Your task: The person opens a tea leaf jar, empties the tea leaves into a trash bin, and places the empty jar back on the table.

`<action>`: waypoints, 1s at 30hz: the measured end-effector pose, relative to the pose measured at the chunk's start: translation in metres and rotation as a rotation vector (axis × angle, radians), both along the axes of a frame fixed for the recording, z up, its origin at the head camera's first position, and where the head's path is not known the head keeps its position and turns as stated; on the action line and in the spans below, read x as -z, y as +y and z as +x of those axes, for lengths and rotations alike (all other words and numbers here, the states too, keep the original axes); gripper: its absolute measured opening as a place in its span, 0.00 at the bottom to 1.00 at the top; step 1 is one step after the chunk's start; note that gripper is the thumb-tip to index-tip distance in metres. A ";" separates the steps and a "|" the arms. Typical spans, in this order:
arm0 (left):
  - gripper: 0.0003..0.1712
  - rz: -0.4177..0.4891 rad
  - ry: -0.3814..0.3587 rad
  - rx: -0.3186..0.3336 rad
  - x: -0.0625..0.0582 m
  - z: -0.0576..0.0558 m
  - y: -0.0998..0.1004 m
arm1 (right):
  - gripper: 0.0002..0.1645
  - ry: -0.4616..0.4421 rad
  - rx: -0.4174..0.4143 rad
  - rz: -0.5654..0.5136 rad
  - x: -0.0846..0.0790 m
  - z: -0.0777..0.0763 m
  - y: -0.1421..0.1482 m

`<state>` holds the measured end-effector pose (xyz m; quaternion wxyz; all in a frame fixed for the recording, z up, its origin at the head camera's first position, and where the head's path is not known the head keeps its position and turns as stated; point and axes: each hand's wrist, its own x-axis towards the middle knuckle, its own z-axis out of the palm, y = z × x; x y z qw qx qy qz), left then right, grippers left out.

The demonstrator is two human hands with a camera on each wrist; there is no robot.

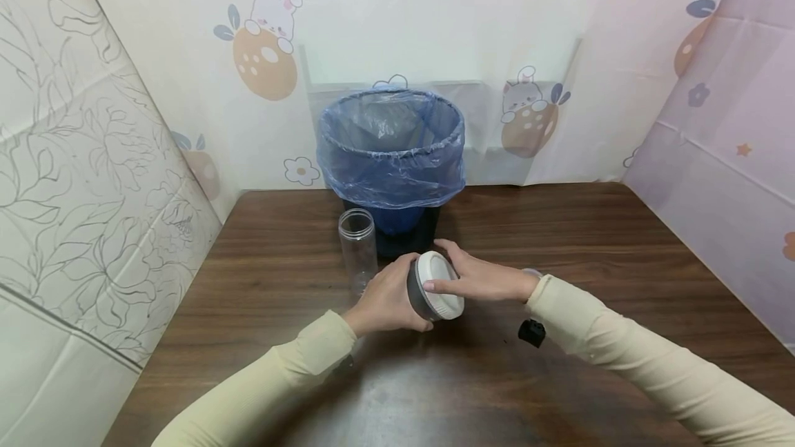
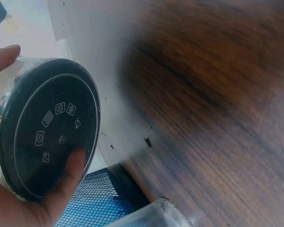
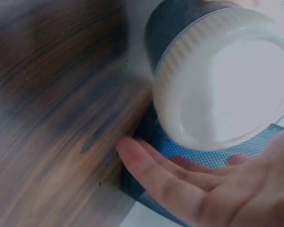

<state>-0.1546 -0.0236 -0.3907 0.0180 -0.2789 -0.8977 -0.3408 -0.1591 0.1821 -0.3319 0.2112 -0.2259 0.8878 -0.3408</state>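
Observation:
A dark jar (image 1: 419, 297) with a white ribbed lid (image 1: 442, 280) is tilted above the table, its lid toward the right. My left hand (image 1: 386, 300) grips it round the body; a finger lies across the dark base (image 2: 52, 125) in the left wrist view. Beside the lid is my right hand (image 1: 478, 278), its fingers fairly straight and its thumb over the lid's face. Those fingers (image 3: 165, 182) extend below the lid in the right wrist view, not curled round it. The jar's contents are hidden.
A dark mesh waste bin with a blue plastic liner (image 1: 397, 181) stands at the back. An uncapped clear plastic jar (image 1: 358, 254) stands in front of it, at left. A small black object (image 1: 531, 332) and a partly hidden clear rim (image 1: 532, 272) are near the right wrist.

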 end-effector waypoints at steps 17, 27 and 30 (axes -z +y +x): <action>0.64 0.019 -0.035 0.016 -0.001 0.000 -0.003 | 0.54 0.308 -0.317 -0.098 -0.001 -0.004 0.006; 0.62 0.046 -0.035 0.013 0.000 -0.001 -0.004 | 0.54 0.292 -0.313 -0.133 -0.008 -0.010 0.018; 0.62 0.048 -0.020 0.008 0.000 0.000 -0.004 | 0.55 0.301 -0.272 -0.110 -0.010 -0.016 0.026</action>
